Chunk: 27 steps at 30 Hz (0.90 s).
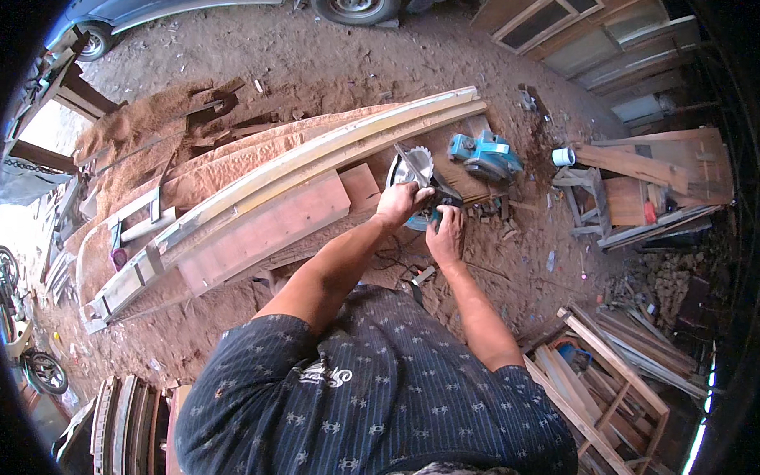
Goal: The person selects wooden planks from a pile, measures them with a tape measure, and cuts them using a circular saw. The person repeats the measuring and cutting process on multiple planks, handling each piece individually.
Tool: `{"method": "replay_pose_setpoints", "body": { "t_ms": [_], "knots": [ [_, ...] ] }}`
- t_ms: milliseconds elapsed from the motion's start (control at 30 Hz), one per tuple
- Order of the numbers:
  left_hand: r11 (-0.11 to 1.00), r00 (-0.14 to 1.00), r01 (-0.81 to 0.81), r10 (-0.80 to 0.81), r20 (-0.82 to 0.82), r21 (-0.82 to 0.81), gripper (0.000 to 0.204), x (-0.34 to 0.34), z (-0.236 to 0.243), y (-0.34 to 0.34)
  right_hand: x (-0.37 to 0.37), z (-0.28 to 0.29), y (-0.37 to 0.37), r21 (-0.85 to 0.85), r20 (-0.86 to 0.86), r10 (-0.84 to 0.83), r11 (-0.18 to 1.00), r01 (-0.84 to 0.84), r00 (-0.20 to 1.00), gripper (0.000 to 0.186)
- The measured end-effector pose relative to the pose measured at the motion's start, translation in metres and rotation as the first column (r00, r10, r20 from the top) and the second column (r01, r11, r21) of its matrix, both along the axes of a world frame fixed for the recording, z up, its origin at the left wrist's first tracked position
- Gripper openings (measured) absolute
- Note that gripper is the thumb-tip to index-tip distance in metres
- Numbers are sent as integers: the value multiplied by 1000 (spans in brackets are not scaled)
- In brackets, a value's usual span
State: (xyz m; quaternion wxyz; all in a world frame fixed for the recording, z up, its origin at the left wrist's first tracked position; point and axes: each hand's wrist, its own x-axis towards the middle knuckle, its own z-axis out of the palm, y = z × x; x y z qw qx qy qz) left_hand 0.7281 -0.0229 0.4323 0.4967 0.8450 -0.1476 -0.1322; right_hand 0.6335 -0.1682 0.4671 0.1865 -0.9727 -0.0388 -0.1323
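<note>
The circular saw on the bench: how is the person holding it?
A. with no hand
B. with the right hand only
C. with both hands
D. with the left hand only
C: the left hand and the right hand both grip the circular saw.

I see a long, low workbench running from lower left to upper right across the dirt floor. On it I make out a reddish board lying flat, with a smaller reddish block just beside its upper end. Long pale planks stretch along the far edge, next to a heap of sawdust. Near the right end a circular saw sits on the bench, and a blue power planer rests just beyond it. I also spot a white cup on scrap timber to the right.
</note>
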Motion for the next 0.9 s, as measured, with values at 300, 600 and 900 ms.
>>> {"method": "replay_pose_setpoints", "body": {
  "t_ms": [300, 600, 900],
  "knots": [
    [973, 973, 19, 35, -226, 231, 96, 17, 21, -14, -10, -3, 7, -19, 24, -66, 998, 66, 998, 46],
    [976, 950, 25, 44, -309, 217, 90, 17, 30, -13, 3, -19, 13, -9, -13, -164, 986, 164, 986, 43],
    [914, 930, -367, 360, 74, 175, 56, -54, -8, 144, 6, -22, 7, 630, -760, 4, 249, 736, 649, 53]
  ]
}}
